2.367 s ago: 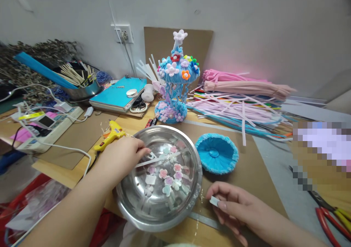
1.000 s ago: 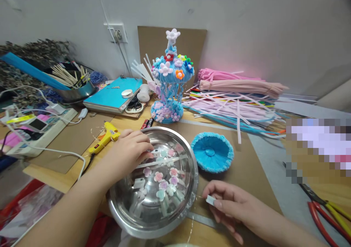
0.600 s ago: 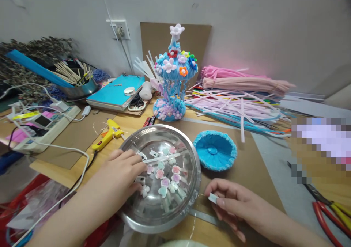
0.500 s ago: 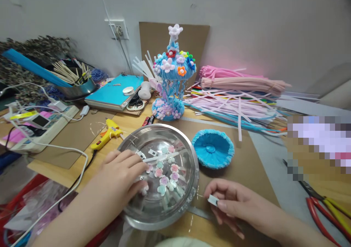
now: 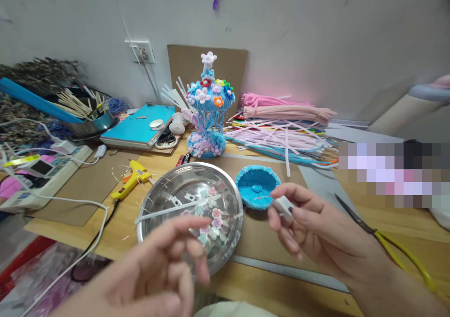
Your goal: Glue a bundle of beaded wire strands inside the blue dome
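Two hands showed on my feed. The right hand was raised above the table with thumb and forefinger closed on a small white plastic piece, just in front of the blue fuzzy cup-shaped cap. The left hand hung over the near rim of the round stainless-steel bowl, its fingers loosely curled toward the thumb. It was too blurred for me to tell whether anything sat between them.

I judged the white piece the main worry. It was pinched only at its end, so a slight slackening could drop it among the small pastel fuzzy flowers in the bowl, where it would be hard to pick out. The left hand was so near the rim that a careless dip could tilt the bowl or flick out the long white strip lying across it. The yellow hot-glue gun lay just beside the bowl, and its cord ran close to that forearm. A snag there could drag the nozzle toward the skin.
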Motion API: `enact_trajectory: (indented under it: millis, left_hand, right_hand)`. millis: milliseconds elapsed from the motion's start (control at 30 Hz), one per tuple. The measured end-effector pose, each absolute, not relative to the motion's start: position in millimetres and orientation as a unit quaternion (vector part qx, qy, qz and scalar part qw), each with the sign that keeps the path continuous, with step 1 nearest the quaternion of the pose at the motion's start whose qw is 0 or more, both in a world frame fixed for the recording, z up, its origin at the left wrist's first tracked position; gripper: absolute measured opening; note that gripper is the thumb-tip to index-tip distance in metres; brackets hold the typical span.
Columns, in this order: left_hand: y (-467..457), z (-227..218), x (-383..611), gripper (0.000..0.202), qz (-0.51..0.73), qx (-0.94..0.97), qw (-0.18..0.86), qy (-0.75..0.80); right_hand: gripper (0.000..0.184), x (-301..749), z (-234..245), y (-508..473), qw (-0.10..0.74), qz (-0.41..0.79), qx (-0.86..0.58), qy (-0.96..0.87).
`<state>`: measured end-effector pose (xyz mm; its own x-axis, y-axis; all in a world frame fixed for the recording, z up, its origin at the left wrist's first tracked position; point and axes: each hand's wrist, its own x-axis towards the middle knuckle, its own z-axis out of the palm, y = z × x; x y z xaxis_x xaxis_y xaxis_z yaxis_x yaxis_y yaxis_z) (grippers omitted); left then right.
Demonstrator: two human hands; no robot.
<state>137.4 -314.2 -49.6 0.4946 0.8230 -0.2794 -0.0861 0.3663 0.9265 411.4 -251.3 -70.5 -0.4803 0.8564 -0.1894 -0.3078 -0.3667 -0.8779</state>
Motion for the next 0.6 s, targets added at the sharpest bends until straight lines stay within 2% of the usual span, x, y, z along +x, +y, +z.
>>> enact_trajectory:
  millis: [67, 167, 267, 367, 500, 533, 600]
  left_hand:
    - [-296.8, -44.6, 122.5, 0.061, 0.351, 0.447, 0.710, 0.416]
    - [-267.7, -39.2, 115.5, 0.037, 0.430, 0.420, 0.624, 0.500]
    - [-246.1, -40.2, 125.5, 0.028, 0.462, 0.437, 0.536, 0.555]
    - [-242.2, -47.7, 138.5, 0.032, 0.430, 0.481, 0.505, 0.574]
    - [-262.5, -64.7, 144.4, 0.036, 0.308, 0.557, 0.508, 0.580]
    - [-269.6, -70.0, 144.1, 0.036, 0.281, 0.585, 0.490, 0.583]
    - [-282.8, -81.7, 143.0, 0.037, 0.246, 0.655, 0.406, 0.588]
  right_hand:
    - [0.032, 399.9, -74.0, -246.2, 0.408, 0.688, -0.369, -0.474]
    - [0.025, 375.7, -79.0, -241.2, 0.410, 0.593, -0.400, -0.566]
    - [0.017, 352.3, -79.6, -239.3, 0.360, 0.407, -0.446, -0.712]
    - [0.014, 337.1, -81.6, -239.7, 0.287, 0.258, -0.466, -0.796]
    - [0.004, 332.8, -88.7, -242.5, 0.229, 0.236, -0.452, -0.829]
    - [0.000, 333.9, -89.2, -243.1, 0.223, 0.231, -0.445, -0.836]
    - [0.008, 336.7, -86.7, -242.9, 0.223, 0.229, -0.424, -0.847]
